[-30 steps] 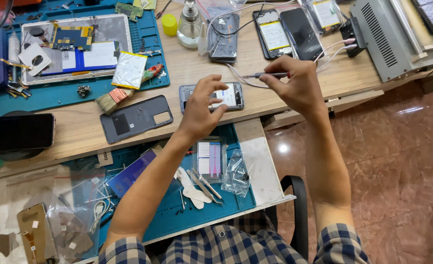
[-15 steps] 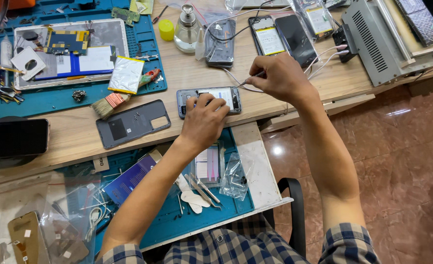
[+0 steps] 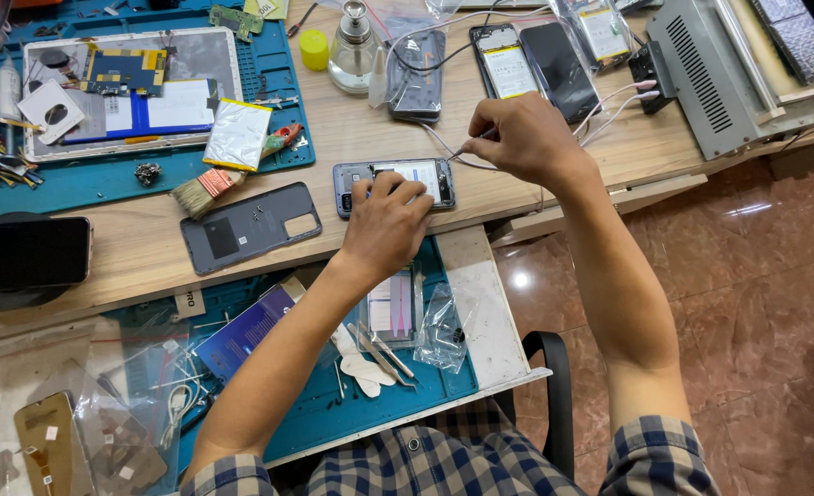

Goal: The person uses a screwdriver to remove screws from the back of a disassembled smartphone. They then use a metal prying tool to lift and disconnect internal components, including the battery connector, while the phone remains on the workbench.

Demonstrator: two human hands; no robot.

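Left hand [image 3: 387, 223] lowered onto phone [image 3: 394, 184]; right hand [image 3: 524, 138] pinching tool [image 3: 474, 142].

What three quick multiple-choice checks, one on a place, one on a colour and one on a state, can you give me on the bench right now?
1. Where does the left hand rest?
A. on the opened phone at the bench edge
B. on the grey back cover
C. on the glass bottle

2. What colour is the small cap left of the glass bottle?
A. red
B. yellow
C. black

3. How does the right hand stand?
A. flat and open on the bench
B. pinched on a thin tool pointed at the opened phone
C. wrapped around the brush

Answers: 1 A, the fingers lie across the phone's open body. 2 B, the cap is plainly yellow. 3 B, the fingertips close on the tool, whose tip nears the phone's right end.
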